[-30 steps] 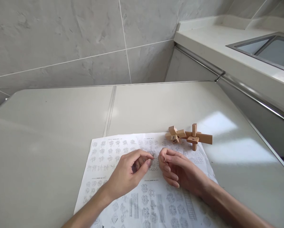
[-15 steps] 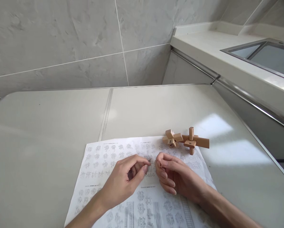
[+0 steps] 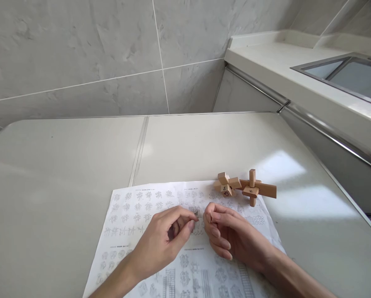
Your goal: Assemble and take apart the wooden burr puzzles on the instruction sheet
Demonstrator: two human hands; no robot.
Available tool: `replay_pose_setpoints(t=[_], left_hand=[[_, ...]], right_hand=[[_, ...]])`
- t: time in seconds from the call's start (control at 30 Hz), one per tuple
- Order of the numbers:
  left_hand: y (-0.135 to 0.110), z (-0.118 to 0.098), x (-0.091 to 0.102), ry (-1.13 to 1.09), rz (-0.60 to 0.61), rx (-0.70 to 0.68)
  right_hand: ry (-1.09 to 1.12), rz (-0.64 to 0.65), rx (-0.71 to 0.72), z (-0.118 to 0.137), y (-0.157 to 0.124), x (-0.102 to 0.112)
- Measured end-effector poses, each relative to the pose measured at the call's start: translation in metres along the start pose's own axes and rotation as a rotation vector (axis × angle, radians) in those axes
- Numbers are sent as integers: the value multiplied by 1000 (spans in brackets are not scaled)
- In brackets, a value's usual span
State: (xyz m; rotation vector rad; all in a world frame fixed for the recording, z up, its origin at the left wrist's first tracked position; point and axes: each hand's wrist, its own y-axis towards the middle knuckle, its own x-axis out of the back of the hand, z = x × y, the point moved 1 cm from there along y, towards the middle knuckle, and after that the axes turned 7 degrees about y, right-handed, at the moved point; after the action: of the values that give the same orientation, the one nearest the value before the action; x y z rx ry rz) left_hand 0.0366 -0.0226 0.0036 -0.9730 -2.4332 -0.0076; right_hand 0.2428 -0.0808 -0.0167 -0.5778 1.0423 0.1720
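Room for moving is widest on the left of the table (image 3: 64, 165), between its left edge and the paper sheet (image 3: 120, 240); a broad strip also runs along the far edge, by the tiled wall (image 3: 80, 49), and a narrower stretch lies toward the right edge. One seam (image 3: 138, 151) crosses the table from the far edge to the sheet. One printed sheet takes up the middle of the near side, its near edge out of view. A stubby wooden piece (image 3: 225, 190) marked 3 lies over the sheet's far edge near its right corner, and a longer-barred wooden piece (image 3: 251, 192) is just right of it, its bar reaching past that corner, making two pieces. The left hand (image 3: 159, 236) and the right hand (image 3: 235, 231), two in all, are over the sheet, near each other but apart. Their fingers curl toward the thumbs; I cannot tell whether either hand grasps something small.
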Motion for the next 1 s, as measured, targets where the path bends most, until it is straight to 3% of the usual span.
replay_pose_setpoints(t=[1.0], left_hand=[[1, -2, 0, 4, -4, -2]], right_hand=[[-22, 28, 4, 0, -1, 2]])
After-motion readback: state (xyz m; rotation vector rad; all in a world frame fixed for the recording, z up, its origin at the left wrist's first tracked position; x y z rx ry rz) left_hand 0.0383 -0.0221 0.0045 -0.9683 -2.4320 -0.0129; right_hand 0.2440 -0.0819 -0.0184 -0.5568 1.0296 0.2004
